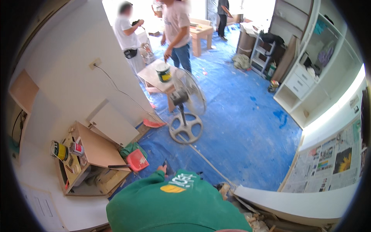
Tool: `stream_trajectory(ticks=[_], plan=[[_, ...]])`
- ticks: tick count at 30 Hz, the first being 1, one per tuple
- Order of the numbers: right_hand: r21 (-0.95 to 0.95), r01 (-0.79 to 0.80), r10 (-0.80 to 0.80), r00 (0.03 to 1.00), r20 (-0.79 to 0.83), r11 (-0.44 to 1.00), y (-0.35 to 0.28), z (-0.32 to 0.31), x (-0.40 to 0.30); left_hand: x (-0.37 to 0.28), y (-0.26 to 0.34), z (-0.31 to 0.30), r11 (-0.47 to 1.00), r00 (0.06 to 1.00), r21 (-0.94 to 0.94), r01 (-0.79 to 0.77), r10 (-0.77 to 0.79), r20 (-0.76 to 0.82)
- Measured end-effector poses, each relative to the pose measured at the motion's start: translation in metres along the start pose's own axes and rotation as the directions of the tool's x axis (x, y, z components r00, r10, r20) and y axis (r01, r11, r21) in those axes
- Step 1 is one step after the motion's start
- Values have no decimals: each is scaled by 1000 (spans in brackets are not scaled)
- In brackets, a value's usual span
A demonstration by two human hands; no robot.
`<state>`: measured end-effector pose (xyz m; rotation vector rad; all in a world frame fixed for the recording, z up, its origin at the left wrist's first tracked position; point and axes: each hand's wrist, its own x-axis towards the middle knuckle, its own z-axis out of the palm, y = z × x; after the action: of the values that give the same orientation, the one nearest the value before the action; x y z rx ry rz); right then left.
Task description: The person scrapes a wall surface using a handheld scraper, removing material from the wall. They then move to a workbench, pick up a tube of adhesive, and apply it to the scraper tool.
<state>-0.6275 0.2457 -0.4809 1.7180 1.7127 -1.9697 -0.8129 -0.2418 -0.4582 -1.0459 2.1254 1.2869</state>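
Observation:
My left hand (162,168) reaches out past the front of my green sweatshirt (174,203), its fingers around a dark, flat, pointed tool (168,167), too small to name for certain. My right hand is out of view. Just left of the tool, a red plastic dustpan (138,160) with a dark handle leans by a green cloth (132,150). Beside it a small wooden cabinet (100,145) carries a yellow-and-black paint can (60,150) and a smaller red-and-white can (76,148). Blue plastic sheeting (234,136) covers the floor.
A pedestal fan (185,127) stands ahead, before a small table (153,76) with a paint bucket (163,72). Several people work beyond, one person (176,29) at that bucket. White shelving (301,78), a stepladder (261,55) and newspaper sheets (324,159) are at right. Debris (258,223) lies lower right.

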Motion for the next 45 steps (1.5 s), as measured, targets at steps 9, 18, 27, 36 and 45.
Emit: stream_trajectory(ticks=[9,18,27,36,45], plan=[[-253,253,-174,939,297,934,-62,191,-22,-2,-116,-171,828,837,-477,296,-465,-289],[-485,529,-152,770,620,697,-145,338,1,-62,-213,-148,552,758,-828,103,-582,-294],[-422,848,-33,455,890,319,-223,467,116,-246,-281,64,-64,400,-998,6,-914,60],[743,376,702,-268,659,-554,-105,635,32,-336,-245,220,-449,202,-892,51,-870,450],[640,627,741,-144,655,-444,-8,604,-119,-327,-326,176,-416,263,-829,-374,-905,335]])
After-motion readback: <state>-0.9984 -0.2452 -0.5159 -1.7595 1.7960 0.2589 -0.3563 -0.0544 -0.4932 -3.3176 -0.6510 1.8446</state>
